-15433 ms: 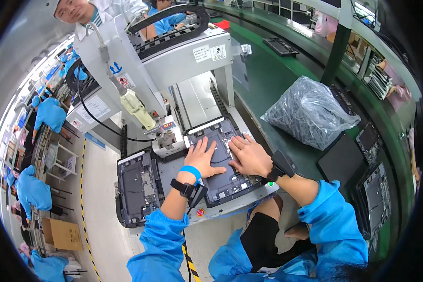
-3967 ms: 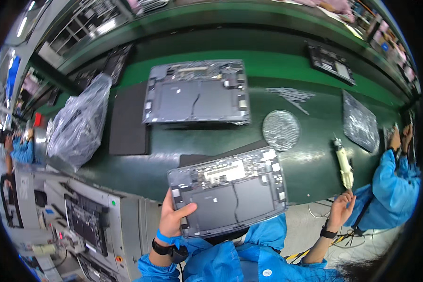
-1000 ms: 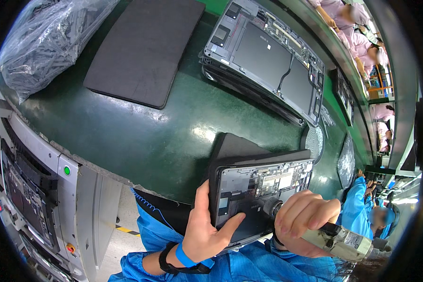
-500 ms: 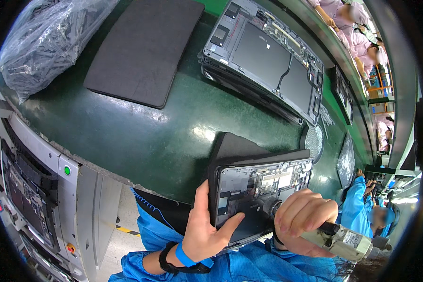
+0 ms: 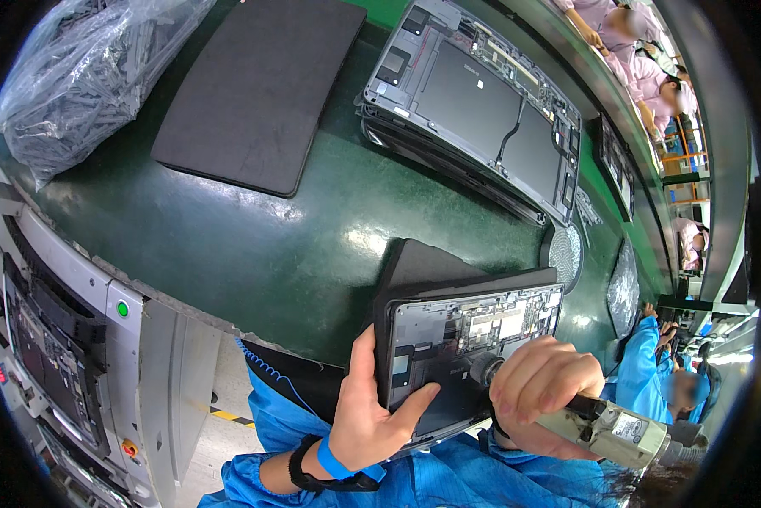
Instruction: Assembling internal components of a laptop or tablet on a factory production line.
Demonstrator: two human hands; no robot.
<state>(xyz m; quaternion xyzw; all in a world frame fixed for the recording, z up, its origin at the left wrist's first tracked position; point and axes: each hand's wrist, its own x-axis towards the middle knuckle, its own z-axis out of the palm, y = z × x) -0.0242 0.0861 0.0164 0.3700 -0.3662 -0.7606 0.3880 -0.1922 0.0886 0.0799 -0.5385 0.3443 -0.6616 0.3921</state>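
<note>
An opened laptop base [image 5: 431,330], its boards and black battery bare, rests tilted on dark foam pads [image 5: 423,264] at the near edge of the bench. My left hand [image 5: 370,423] grips its left edge, thumb on top and fingers along the side. A blue band and a black strap circle that wrist. In my right hand [image 5: 543,385] is a pale electric screwdriver [image 5: 624,433], fingers wrapped round its body. Its dark, round nose [image 5: 486,370] points at the laptop base near the battery; the bit's tip is hidden.
A stack of opened laptops [image 5: 474,93] lies at the back, beside a black foam mat [image 5: 249,93]. A clear bag of grey parts [image 5: 76,93] sits at far left. A round dish [image 5: 564,258] stands right of the foam. Another person in blue [image 5: 639,372] works at right.
My right hand and the screwdriver have shifted very slightly to the left. My left hand and the laptop base stay put.
</note>
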